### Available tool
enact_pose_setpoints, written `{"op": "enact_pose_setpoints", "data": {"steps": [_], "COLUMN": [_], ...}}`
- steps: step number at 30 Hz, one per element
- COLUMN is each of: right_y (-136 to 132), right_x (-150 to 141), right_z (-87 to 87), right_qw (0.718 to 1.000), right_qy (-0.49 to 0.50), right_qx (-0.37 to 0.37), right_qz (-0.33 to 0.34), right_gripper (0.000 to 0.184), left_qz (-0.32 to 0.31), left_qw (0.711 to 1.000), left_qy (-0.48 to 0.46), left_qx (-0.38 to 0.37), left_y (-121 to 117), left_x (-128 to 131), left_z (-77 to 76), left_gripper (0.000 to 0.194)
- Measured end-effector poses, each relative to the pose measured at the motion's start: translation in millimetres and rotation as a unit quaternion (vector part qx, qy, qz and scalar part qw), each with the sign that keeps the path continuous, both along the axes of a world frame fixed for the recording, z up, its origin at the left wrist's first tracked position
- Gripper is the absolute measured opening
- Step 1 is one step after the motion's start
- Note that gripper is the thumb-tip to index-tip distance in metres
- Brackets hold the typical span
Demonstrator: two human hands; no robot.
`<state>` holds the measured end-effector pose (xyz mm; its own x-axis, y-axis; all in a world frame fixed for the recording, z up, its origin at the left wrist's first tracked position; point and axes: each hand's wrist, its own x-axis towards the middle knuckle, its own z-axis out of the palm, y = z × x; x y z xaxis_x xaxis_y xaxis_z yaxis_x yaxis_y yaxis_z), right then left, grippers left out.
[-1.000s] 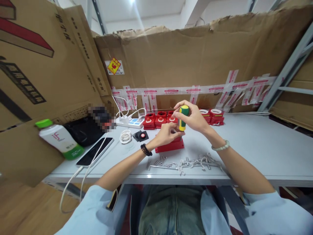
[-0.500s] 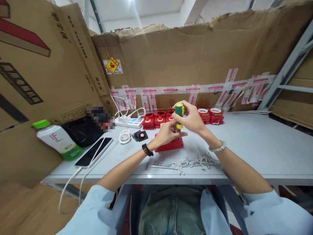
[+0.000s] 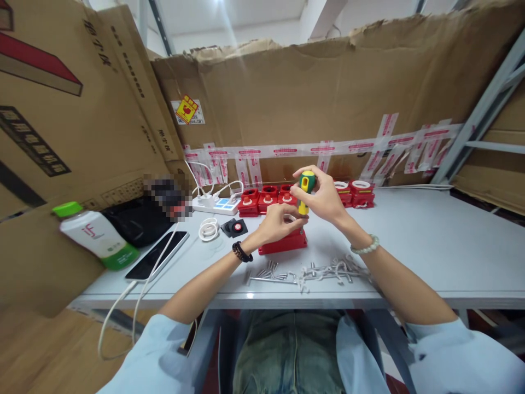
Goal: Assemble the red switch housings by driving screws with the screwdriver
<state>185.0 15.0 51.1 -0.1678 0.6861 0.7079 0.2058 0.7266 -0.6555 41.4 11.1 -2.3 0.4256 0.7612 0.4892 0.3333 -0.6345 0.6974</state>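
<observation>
My right hand (image 3: 324, 198) is wrapped round the green and yellow handle of a screwdriver (image 3: 305, 189), which stands upright with its tip down on a red plastic block (image 3: 285, 242) on the grey table. My left hand (image 3: 279, 223) rests closed on top of that red block, fingers beside the screwdriver's shaft. A heap of metal screws and pins (image 3: 311, 272) lies just in front of the block, near the table's front edge.
A row of similar red parts (image 3: 266, 200) lines the back by the taped cardboard wall. A white power strip (image 3: 215, 205), coiled white cable (image 3: 210, 229), small black part (image 3: 234, 226), phone (image 3: 158, 254) and a green-capped bottle (image 3: 96, 235) sit left.
The screwdriver's handle has shifted slightly in my right hand's grip, and my fingers have changed position on it. My left hand has stayed on the red block.
</observation>
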Motion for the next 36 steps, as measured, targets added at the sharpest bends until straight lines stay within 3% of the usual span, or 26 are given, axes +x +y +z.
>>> {"op": "enact_pose_setpoints", "data": {"steps": [4,10,15,19,22,30,34,36], "right_y": [-1,-2,-2,-2,-2,-4,-7,-7], "right_x": [1,1,4,6,5,6,14,17], "right_z": [0.3,0.5,0.5,2.1,2.8,7.5,18.6,21.5], "right_qw": [1.000,1.000,1.000,1.000,0.999,0.994,0.981,0.971], "right_qy": [0.005,0.002,-0.004,0.015,0.038,0.099,0.188,0.228], "right_qx": [0.002,0.011,0.003,-0.003,-0.015,-0.007,0.048,0.070], "right_qz": [0.003,-0.009,-0.028,-0.015,0.009,0.038,0.028,0.001], "right_gripper": [0.025,0.026,0.027,0.020,0.020,0.024,0.022,0.021], "left_qz": [0.065,0.030,0.096,0.039,0.009,-0.014,-0.003,-0.005], "left_qw": [0.997,0.998,0.984,0.955,0.935,0.958,0.974,0.974], "left_qy": [0.006,0.042,0.119,0.266,0.323,0.250,0.159,0.160], "left_qx": [0.033,0.043,0.091,0.125,0.148,0.140,0.164,0.159], "left_y": [0,0,-3,-8,-8,4,-2,-12], "left_x": [0,-4,-5,-12,-15,-12,-17,-24], "left_z": [0.5,1.3,3.8,9.6,12.5,3.6,11.6,17.2], "left_gripper": [0.034,0.031,0.037,0.031,0.025,0.027,0.026,0.025]}}
